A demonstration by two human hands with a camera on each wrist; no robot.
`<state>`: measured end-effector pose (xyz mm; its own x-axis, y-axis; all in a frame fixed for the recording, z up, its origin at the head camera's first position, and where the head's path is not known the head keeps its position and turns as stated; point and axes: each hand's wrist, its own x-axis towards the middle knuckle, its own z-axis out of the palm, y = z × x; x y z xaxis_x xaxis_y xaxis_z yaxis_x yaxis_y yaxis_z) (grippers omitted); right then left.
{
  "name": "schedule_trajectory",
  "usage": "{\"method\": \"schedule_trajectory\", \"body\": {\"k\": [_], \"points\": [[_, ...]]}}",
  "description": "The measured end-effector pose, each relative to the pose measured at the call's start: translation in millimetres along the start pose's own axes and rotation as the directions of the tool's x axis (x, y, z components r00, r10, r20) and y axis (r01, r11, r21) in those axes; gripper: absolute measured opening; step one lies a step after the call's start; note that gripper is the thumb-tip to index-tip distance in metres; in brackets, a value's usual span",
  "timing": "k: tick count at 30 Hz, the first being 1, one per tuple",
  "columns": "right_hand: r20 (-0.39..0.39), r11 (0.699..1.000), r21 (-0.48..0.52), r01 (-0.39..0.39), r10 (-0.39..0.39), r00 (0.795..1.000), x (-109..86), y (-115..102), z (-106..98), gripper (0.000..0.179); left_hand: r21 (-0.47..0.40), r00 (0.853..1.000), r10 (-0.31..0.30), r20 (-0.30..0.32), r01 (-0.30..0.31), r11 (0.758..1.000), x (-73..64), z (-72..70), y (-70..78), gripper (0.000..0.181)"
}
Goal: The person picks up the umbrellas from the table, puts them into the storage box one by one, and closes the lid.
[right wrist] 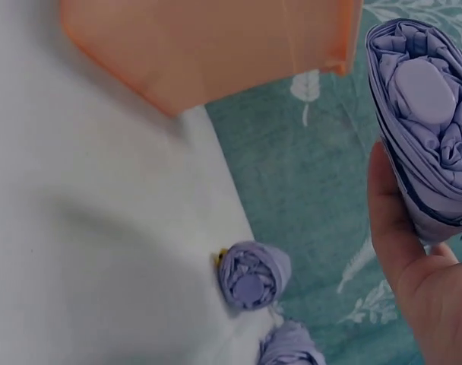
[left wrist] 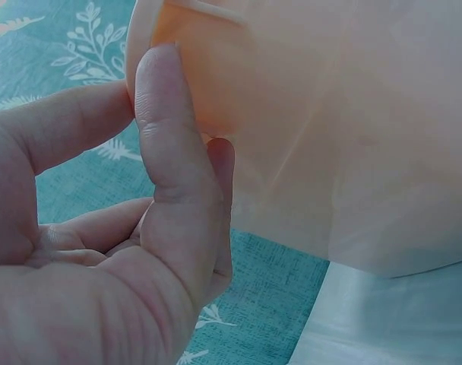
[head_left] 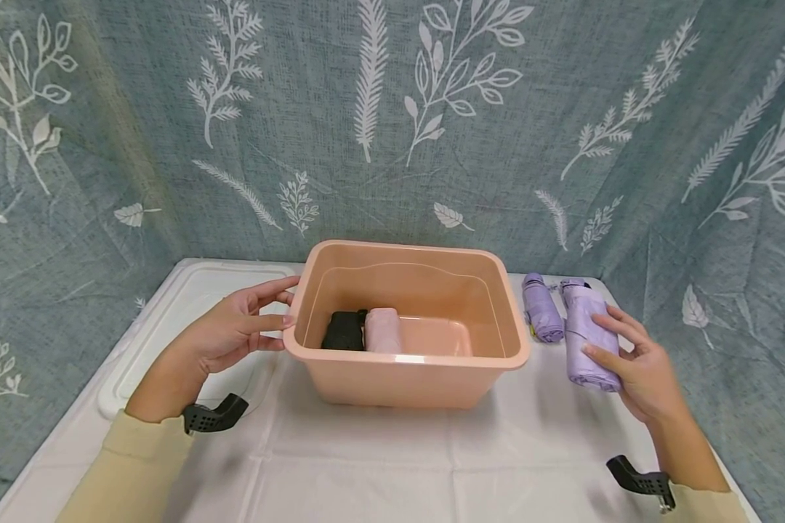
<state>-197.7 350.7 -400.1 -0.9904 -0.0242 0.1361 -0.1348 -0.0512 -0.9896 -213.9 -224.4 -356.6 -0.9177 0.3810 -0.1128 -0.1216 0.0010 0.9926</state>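
Observation:
My right hand (head_left: pixel 641 367) holds a folded lilac umbrella (head_left: pixel 589 341), thumb on its near side and fingers on the other. In the right wrist view, the round tip of this umbrella (right wrist: pixel 425 91) faces the camera amid bunched fabric. A peach plastic bin (head_left: pixel 405 381) stands at the middle of the table. My left hand (head_left: pixel 225 327) touches its left rim with the thumb and fingertips; the left wrist view has the thumb (left wrist: pixel 162 114) against the bin wall. Inside the bin, a black folded umbrella (head_left: pixel 344 331) lies beside a pale pink one (head_left: pixel 384 330).
Another lilac umbrella (head_left: pixel 543 309) with a yellow bit lies right of the bin; a further lilac one (right wrist: pixel 292 346) lies by it. A white lid (head_left: pixel 144 341) sits at the table's left. A leaf-patterned curtain (head_left: pixel 340 181) hangs behind the white-covered table (head_left: pixel 366 465).

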Motion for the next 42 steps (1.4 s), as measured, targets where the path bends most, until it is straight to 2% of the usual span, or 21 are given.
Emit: {"method": "schedule_trajectory", "body": {"k": [10,18,28,32,42], "points": [[0.037,0.999,0.014,0.033,-0.033,0.999,5.0,-16,18,0.051,0.006,1.0,-0.003,-0.002,0.003,1.0,0.5,0.2,1.7,0.077],[0.038,0.999,0.005,0.043,-0.043,0.998,10.7,-34,35,0.05,0.008,1.0,-0.003,-0.004,0.003,1.0,0.2,1.1,2.4,0.077],[0.072,0.992,0.105,0.063,-0.071,0.995,15.8,-50,53,0.049,0.01,1.0,0.004,0.003,-0.004,1.0,-0.9,1.0,4.5,0.077],[0.088,0.989,0.139,0.051,-0.064,0.994,18.4,-55,60,0.049,0.01,1.0,0.001,-0.001,-0.001,1.0,-0.8,1.5,4.1,0.077],[0.085,0.994,0.113,0.011,-0.021,0.996,26.8,-64,77,0.048,0.011,1.0,-0.003,-0.001,0.003,1.0,0.6,1.6,2.7,0.078]]}}
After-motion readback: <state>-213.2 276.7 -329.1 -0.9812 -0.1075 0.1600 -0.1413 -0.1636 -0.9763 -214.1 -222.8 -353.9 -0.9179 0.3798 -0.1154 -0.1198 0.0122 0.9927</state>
